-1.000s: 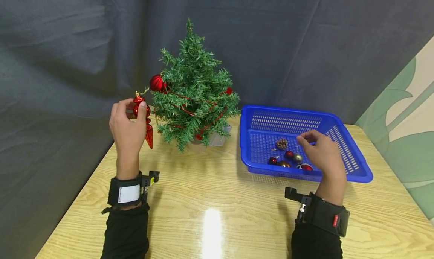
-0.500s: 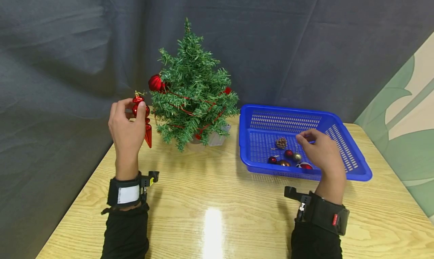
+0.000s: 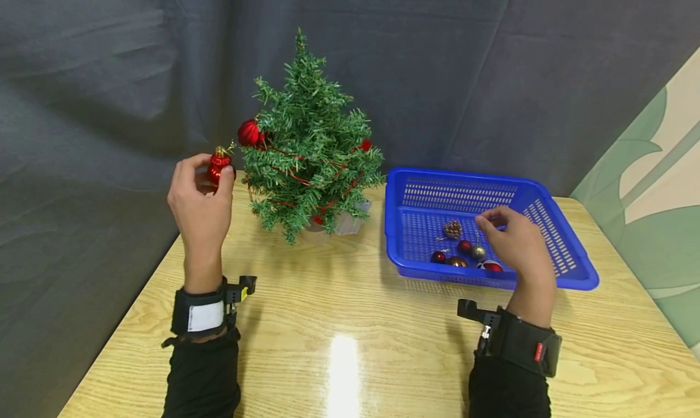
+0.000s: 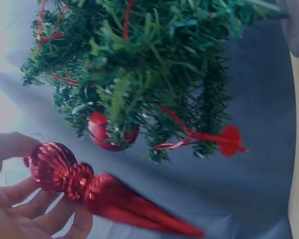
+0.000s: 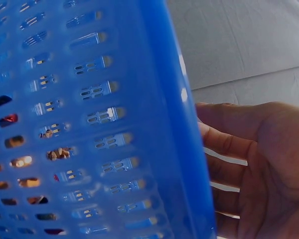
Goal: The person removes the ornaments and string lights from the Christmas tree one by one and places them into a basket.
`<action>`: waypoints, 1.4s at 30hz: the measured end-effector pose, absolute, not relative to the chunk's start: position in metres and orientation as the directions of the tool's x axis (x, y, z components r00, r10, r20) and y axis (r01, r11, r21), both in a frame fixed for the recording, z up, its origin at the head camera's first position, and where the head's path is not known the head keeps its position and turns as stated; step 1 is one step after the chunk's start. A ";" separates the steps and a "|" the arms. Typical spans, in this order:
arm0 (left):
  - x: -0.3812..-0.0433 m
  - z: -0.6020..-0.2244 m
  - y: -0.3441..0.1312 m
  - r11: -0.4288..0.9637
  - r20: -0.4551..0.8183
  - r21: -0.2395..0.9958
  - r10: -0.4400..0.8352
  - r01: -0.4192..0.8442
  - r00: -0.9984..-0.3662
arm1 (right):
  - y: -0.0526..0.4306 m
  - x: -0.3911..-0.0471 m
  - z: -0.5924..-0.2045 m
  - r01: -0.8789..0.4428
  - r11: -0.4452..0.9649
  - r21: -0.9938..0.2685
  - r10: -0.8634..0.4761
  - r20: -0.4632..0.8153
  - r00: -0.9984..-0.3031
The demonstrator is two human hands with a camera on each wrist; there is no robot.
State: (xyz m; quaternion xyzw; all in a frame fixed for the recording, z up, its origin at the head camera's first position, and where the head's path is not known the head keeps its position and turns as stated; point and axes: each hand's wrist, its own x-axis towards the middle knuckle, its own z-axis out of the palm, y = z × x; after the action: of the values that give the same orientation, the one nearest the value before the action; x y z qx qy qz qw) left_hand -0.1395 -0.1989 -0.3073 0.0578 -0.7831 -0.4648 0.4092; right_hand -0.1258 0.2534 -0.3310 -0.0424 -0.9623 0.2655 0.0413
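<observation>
My left hand (image 3: 199,202) pinches a shiny red finial-shaped Christmas ornament (image 4: 79,179) between thumb and fingers. The ornament's gold cap and loop point upward in the head view, and its long tapered tip shows in the left wrist view. Just to the right stands a small green artificial Christmas tree (image 3: 312,150). A ribbed red bauble (image 3: 250,132) hangs on the tree's left side, and a red string garland (image 3: 298,178) winds round the branches. Over the blue basket (image 3: 459,175), my right hand (image 3: 516,239) hovers with loosely curled fingers and no object visible in it.
Inside the basket lie a pine cone (image 3: 452,229), a gold bauble (image 3: 478,252), a bronze bauble (image 3: 456,262), a red-and-white bauble (image 3: 490,265) and small dark red baubles (image 3: 465,246). A grey cloth (image 3: 437,71) hangs behind the wooden table (image 3: 306,308).
The left hand has shifted slightly left and turned the red ornament, so its tapered tip no longer shows below the hand in the head view. The right hand stays nearly still.
</observation>
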 end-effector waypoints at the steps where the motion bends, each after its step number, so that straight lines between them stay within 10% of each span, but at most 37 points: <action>1: -0.139 -0.307 -0.198 0.561 0.605 0.767 -0.468 0.312 -0.644 | 0.253 -0.126 -0.331 0.059 0.855 -0.516 0.103 0.057 -0.993; 15: -0.131 -0.294 -0.192 0.529 0.767 0.641 -0.436 0.555 -0.471 | 0.253 -0.124 -0.329 0.053 0.862 -0.505 0.093 0.055 -0.994; 42: -0.119 -0.287 -0.186 0.563 0.803 0.582 -0.283 0.587 -0.524 | 0.244 -0.123 -0.327 0.031 0.864 -0.503 0.077 0.072 -0.994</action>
State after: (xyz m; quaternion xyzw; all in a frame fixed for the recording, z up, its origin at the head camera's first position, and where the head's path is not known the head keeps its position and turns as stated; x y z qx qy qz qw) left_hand -0.1193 -0.1863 -0.2870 -0.1020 -0.7444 -0.4560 0.4771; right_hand -0.1228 0.2443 -0.3265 -0.0279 -0.9644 0.2592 0.0447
